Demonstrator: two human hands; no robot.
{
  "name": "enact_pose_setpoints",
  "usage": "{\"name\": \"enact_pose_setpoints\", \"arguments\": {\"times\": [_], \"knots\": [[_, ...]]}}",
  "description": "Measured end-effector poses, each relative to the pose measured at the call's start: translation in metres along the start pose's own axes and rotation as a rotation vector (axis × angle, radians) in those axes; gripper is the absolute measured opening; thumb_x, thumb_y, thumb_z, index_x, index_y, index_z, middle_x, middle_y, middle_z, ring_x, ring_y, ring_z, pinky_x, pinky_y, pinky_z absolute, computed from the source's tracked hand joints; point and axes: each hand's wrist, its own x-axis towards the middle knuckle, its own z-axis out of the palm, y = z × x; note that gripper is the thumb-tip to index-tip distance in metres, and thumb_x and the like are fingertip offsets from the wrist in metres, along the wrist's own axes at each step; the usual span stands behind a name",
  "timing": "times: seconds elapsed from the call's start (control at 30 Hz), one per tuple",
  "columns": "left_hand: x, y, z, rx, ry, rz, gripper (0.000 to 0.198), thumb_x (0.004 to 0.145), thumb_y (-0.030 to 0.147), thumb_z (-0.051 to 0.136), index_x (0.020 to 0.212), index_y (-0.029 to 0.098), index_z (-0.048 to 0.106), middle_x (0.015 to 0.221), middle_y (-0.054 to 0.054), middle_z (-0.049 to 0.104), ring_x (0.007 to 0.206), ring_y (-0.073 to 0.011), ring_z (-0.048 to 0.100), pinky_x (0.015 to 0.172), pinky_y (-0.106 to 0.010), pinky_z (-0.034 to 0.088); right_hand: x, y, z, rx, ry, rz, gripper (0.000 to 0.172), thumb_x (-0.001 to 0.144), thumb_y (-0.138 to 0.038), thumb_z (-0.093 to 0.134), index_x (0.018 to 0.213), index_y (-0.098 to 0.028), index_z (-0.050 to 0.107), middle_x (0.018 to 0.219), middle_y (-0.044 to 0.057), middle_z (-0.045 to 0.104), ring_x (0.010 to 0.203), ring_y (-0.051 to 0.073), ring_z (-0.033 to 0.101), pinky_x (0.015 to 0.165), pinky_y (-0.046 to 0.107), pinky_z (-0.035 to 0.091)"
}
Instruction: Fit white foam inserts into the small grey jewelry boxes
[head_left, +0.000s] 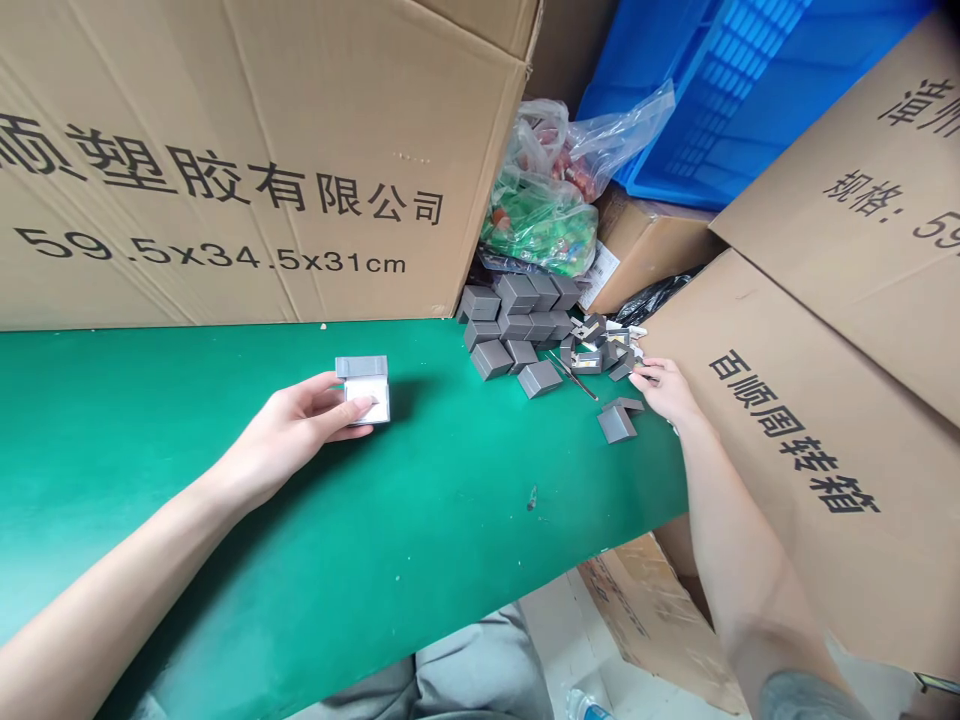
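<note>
My left hand [300,425] grips a small grey box [364,390] that stands on the green table [225,480]; its lid is up and the inside is white. My right hand [664,388] reaches toward a heap of small grey boxes [517,335] and loose open box parts [604,350] at the table's far right. Its fingertips are pinched together at the heap's edge, on something too small to name. A single grey box part [616,422] lies just left of my right wrist. Thin tweezers [577,378] lie beside the heap.
A big printed cardboard carton [225,160] stands along the table's back edge. More cartons [825,400] lean at the right. A blue plastic crate [720,90] and a clear bag of coloured pieces [540,215] sit behind the heap. My grey trousers [465,680] show below the table's front edge.
</note>
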Motion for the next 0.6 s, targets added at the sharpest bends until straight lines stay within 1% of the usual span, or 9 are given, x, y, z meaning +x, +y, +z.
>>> {"name": "enact_pose_setpoints", "arguments": {"times": [0.17,0.33,0.5,0.6], "knots": [[-0.001,-0.002,0.000,-0.018,-0.006,0.013,0.049,0.082,0.048,0.081,0.118,0.017,0.068,0.115,-0.006,0.077,0.103,-0.0201,0.072,0.088,-0.026,0.064,-0.001,-0.007,-0.002,-0.025,0.026,0.045,0.022,0.077,-0.038,0.069,0.082,-0.017,0.073,0.126,0.014,0.063,0.109,0.024,0.065,0.102,0.038,0.051],[-0.002,-0.002,0.000,-0.036,-0.010,0.015,0.052,0.080,0.048,0.082,0.120,0.018,0.068,0.115,-0.006,0.077,0.106,-0.0216,0.072,0.088,-0.026,0.064,-0.005,-0.017,-0.002,-0.044,0.033,0.071,0.020,0.076,-0.034,0.070,0.084,-0.016,0.075,0.129,0.013,0.062,0.108,0.023,0.065,0.101,0.035,0.051],[-0.002,0.000,0.003,-0.034,-0.005,0.017,0.055,0.077,0.051,0.084,0.119,0.018,0.070,0.117,-0.008,0.077,0.107,-0.0250,0.072,0.091,-0.033,0.064,-0.006,-0.024,-0.002,-0.076,0.038,0.097,0.017,0.075,-0.031,0.067,0.082,-0.017,0.076,0.128,0.011,0.063,0.111,0.023,0.064,0.106,0.037,0.047],[-0.001,-0.001,0.003,-0.025,0.000,0.024,0.055,0.076,0.050,0.084,0.119,0.019,0.071,0.116,-0.008,0.077,0.108,-0.0273,0.072,0.092,-0.037,0.065,-0.003,-0.027,0.002,-0.111,0.061,0.124,0.015,0.072,-0.030,0.066,0.076,-0.018,0.074,0.126,0.011,0.062,0.114,0.025,0.062,0.111,0.041,0.043]]}}
